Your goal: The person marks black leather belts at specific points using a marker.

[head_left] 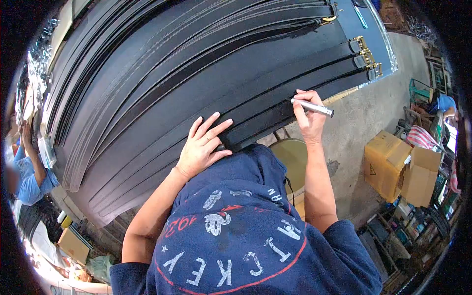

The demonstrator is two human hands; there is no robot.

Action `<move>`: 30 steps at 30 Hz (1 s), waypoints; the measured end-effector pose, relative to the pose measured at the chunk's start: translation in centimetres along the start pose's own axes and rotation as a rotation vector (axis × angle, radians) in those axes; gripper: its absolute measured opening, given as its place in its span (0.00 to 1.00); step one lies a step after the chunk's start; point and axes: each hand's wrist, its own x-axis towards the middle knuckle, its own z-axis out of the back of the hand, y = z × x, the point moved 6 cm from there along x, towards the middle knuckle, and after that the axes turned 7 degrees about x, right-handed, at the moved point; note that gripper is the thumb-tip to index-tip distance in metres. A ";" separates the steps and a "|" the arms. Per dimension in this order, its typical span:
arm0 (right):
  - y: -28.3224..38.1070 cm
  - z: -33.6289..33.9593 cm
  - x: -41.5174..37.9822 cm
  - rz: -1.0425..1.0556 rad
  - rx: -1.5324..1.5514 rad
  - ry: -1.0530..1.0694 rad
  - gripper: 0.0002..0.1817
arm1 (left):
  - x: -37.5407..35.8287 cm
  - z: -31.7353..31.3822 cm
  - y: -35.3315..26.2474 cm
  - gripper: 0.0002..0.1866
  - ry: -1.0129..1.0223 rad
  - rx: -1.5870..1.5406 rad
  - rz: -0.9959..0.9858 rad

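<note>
My right hand (309,120) grips a silver marker (314,107) between thumb and fingers. The marker's left end is at the near edge of a black leather belt (268,116). My left hand (202,147) rests on the belts, three fingers spread over them. Its curled forefinger and thumb pinch a small black marker cap (220,147). Several black belts lie side by side in long curves. Brass-coloured buckles (366,56) are at the right ends of some. Whether the marker tip touches the leather cannot be made out.
More stitched belts (162,54) cover the table's far side. A blue pen-like tool (361,17) lies at the far right corner. A stool (290,160) stands under the near edge. An open cardboard box (388,164) sits on the floor at right. Another person (32,172) is at left.
</note>
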 end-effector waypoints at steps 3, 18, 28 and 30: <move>0.0 -0.1 0.1 0.012 -0.001 0.034 0.03 | 0.0 0.0 0.0 0.18 0.001 0.001 -0.004; 0.4 -0.4 0.1 0.068 -0.083 0.076 0.04 | 0.0 -0.1 0.0 0.18 -0.015 0.007 -0.013; 1.5 -1.4 -0.9 0.261 -0.230 0.037 0.07 | 0.0 0.2 0.0 0.19 -0.038 0.008 -0.008; 1.4 -1.5 -1.3 0.239 -0.221 0.000 0.09 | 0.1 0.2 -0.1 0.20 -0.043 0.002 -0.013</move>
